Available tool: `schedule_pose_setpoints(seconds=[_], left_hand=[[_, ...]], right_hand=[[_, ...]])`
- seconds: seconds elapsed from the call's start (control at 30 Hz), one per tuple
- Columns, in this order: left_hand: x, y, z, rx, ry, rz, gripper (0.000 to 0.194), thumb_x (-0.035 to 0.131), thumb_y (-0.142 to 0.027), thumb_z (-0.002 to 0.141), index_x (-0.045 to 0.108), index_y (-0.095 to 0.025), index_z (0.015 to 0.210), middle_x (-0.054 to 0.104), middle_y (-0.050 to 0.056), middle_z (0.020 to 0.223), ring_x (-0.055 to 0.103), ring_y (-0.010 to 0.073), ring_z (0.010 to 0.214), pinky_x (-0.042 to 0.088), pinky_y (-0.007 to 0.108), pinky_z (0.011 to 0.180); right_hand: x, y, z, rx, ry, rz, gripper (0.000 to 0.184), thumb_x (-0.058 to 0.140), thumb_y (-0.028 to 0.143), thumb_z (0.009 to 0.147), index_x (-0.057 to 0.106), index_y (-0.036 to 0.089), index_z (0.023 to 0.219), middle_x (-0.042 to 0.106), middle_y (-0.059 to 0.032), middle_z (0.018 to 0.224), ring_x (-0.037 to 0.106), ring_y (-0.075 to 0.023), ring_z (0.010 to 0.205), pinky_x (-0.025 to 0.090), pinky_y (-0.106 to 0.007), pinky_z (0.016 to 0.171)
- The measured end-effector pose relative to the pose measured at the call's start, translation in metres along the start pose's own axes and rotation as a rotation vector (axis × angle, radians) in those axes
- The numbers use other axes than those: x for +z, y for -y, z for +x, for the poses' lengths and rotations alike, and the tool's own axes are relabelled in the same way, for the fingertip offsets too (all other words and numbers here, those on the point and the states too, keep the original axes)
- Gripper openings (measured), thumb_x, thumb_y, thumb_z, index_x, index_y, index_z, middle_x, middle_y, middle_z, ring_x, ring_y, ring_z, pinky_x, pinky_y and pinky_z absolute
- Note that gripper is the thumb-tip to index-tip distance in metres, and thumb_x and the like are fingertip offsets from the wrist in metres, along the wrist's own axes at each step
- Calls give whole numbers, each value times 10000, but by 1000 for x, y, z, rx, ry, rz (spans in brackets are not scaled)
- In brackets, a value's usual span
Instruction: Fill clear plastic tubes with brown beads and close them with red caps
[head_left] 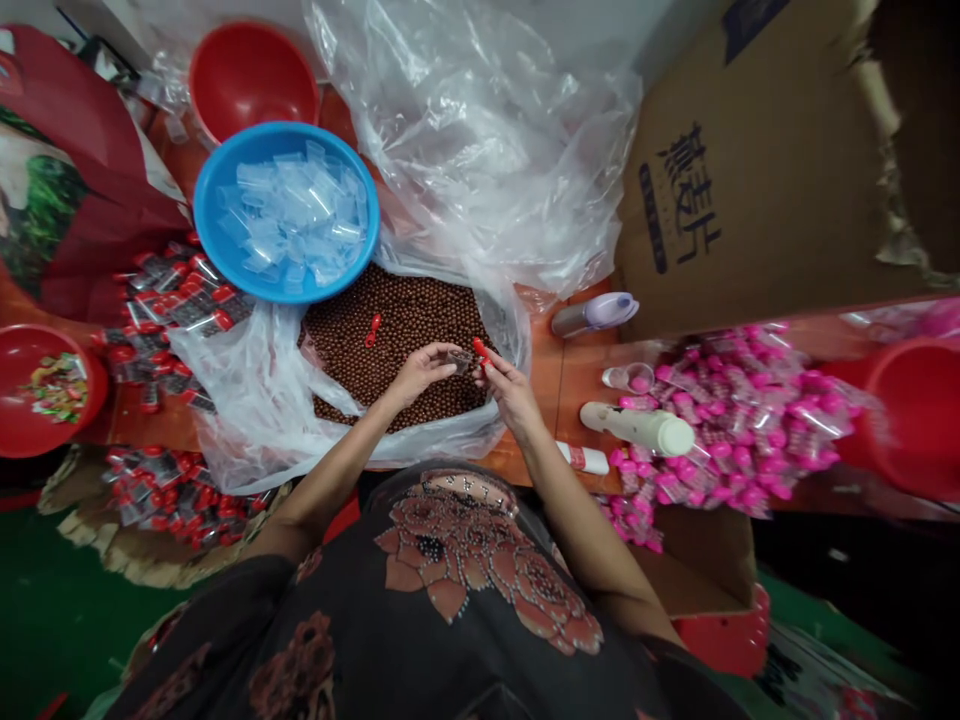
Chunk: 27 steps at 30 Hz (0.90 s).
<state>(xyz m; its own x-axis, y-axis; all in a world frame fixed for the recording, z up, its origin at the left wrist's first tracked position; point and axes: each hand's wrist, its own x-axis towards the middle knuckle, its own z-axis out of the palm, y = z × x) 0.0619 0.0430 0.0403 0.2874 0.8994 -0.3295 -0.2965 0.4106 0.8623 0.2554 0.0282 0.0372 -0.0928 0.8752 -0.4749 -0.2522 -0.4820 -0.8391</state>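
Over a bed of small brown balls (420, 310) in an opened clear plastic bag (277, 375), my two hands meet near the right side. My left hand (426, 376) pinches a small clear plastic tube (460, 360) that looks dark inside. My right hand (511, 392) is closed on a small red plastic piece (481, 348), held close beside the tube's end. Whether the two touch, I cannot tell. Another red plastic piece (373, 330) lies on the balls, left of my hands.
A blue basin (206, 215) of clear empty tubes overlaps the bag's back left. Red-capped filled tubes (172, 300) are heaped left, pink-capped ones (735, 420) right. A bottle (637, 428), a purple-lidded cup (596, 314) and a large cardboard box (765, 180) stand right.
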Motion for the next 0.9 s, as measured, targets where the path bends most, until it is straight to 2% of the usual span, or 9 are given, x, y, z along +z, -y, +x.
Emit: schedule_pose_setpoints(seconds=[0.1,0.2,0.37,0.6,0.73,0.9], left_hand=[[2,-4,1,-38,10,-17,484,780,-287,703,653,-158,1152,678,95,1169,639,195,1030,462,346,969],[2,-2,-1,-90,34,-58,550,781,-287,696,634,-162,1211,667,110,1202,645,207,1024,494,357,926],[1,0,-4,-93,64,-64,612,786,-254,680,617,-162,1260,662,127,1222,636,233,1077,488,386,955],[-5,1,-3,-31,14,21,566,788,-222,660,655,-153,1206,653,120,1251,612,237,1146,413,414,1059],[-7,1,-2,-3,-5,19,542,785,-237,668,665,-155,1189,641,114,1270,605,240,1152,437,403,1038],[-5,-3,-3,-38,2,15,552,779,-256,674,663,-166,1206,676,95,1202,639,222,1043,513,376,930]], right_hand=[[2,9,-2,-21,1,71,409,764,417,689,680,291,1069,689,14,1027,673,-141,867,551,-321,843],[4,17,-4,-66,0,70,380,758,406,706,664,288,1055,673,8,1050,680,-158,925,546,-346,884],[5,25,-4,-122,-16,1,348,717,410,746,636,275,1056,669,-7,1033,674,-171,931,545,-357,865],[8,22,-1,-168,-95,-18,304,736,339,699,633,247,970,682,-2,959,633,-152,864,523,-337,867],[11,25,-2,-147,-107,38,346,755,342,668,612,258,971,669,2,944,629,-150,843,540,-333,848],[12,28,0,-180,-80,31,475,756,337,674,594,298,1119,655,-8,1066,631,-152,913,550,-316,825]])
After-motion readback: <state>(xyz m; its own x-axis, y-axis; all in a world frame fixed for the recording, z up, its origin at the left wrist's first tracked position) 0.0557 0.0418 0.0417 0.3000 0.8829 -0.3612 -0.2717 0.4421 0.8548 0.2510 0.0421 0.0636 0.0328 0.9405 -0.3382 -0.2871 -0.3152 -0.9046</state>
